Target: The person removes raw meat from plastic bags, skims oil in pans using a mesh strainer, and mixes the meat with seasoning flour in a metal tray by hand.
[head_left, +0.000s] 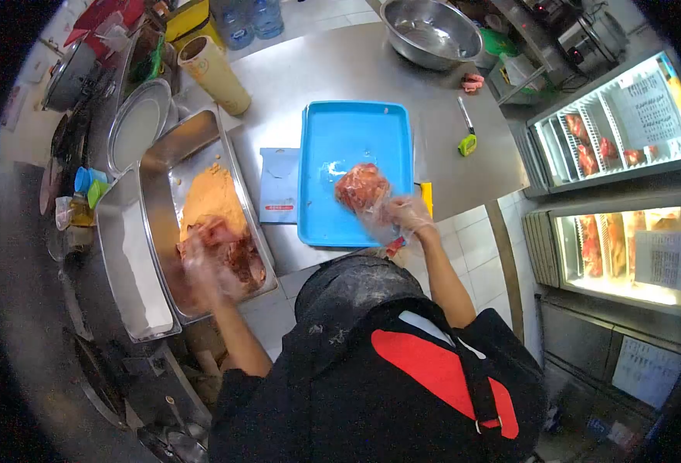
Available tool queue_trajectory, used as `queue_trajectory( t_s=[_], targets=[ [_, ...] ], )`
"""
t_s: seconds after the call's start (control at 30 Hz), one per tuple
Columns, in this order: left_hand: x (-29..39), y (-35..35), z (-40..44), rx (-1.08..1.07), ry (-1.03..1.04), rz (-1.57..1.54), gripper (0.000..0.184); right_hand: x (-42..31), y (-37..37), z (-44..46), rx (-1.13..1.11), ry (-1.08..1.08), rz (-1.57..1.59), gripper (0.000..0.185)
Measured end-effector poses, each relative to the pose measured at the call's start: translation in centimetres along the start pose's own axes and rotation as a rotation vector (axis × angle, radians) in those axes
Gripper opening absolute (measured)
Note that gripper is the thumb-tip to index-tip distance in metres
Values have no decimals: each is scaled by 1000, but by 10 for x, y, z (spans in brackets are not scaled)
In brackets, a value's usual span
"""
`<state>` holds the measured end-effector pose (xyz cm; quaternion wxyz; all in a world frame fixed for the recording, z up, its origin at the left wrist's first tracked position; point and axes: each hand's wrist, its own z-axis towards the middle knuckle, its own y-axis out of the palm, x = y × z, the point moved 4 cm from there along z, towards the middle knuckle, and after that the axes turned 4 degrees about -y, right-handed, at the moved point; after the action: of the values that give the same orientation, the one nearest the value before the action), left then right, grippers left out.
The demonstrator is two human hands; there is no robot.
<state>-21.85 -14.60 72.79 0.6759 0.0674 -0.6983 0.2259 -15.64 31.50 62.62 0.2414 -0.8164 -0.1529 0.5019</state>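
A blue tray lies on the steel table, and a clear plastic bag of red meat rests on its lower right part. My right hand, in a clear glove, is closed on the bag's gathered plastic at the tray's right edge. To the left, a deep steel pan holds an orange powder and dark red meat pieces. My left hand, gloved and blurred by motion, is over the meat in this pan; its fingers cannot be made out.
A steel pan with white contents stands far left. Behind are a film roll and a steel bowl. A green-handled tool lies right of the tray. Lit fridges stand at the right.
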Motion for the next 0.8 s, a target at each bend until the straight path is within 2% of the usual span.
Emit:
queue_trajectory(
  t_s=[0.03,0.1,0.13,0.2,0.27,0.3,0.33,0.37,0.4,0.43,0.47,0.5,0.53,0.57,0.63,0.73,0.8],
  targets=[
    [9,-7,1,3,5,23,32,-14,7,-3,-20,-34,42,46],
    [31,-25,-10,-31,-136,-1,32,9,34,18,165,-174,-98,44],
    [36,-25,-11,-5,-83,82,32,38,55,36,229,-259,-132,43],
    [45,-19,-7,64,13,244,32,29,55,37,294,-221,-151,41],
    [106,11,-30,237,-314,158,29,-41,35,2,257,-1,-122,41],
    [87,15,-24,169,-232,302,28,-44,41,3,255,-75,-210,40],
    [17,16,-9,185,500,868,28,-44,41,5,249,-103,-231,40],
    [30,34,-19,70,25,561,29,-44,41,7,243,-132,-252,40],
    [-7,53,-26,90,383,644,28,-44,38,8,241,-101,-213,41],
    [51,74,-39,-92,69,425,30,-33,40,18,209,-62,-295,42],
    [42,95,-46,-124,64,277,25,-12,46,32,189,-16,-378,43],
    [35,109,-56,-190,199,164,24,21,54,52,183,-56,-470,46],
    [25,133,-62,-218,119,-77,23,61,65,76,182,-91,-563,49],
    [15,148,-69,-252,156,-122,24,79,69,88,184,-121,-656,54],
    [1,167,-80,-333,229,-209,25,46,59,70,103,-105,-675,47],
    [13,164,-88,-424,286,103,27,-42,40,19,0,-232,-595,43],
    [-1,171,-88,-507,149,-32,28,-52,46,22,-31,-280,-592,41]
  ],
)
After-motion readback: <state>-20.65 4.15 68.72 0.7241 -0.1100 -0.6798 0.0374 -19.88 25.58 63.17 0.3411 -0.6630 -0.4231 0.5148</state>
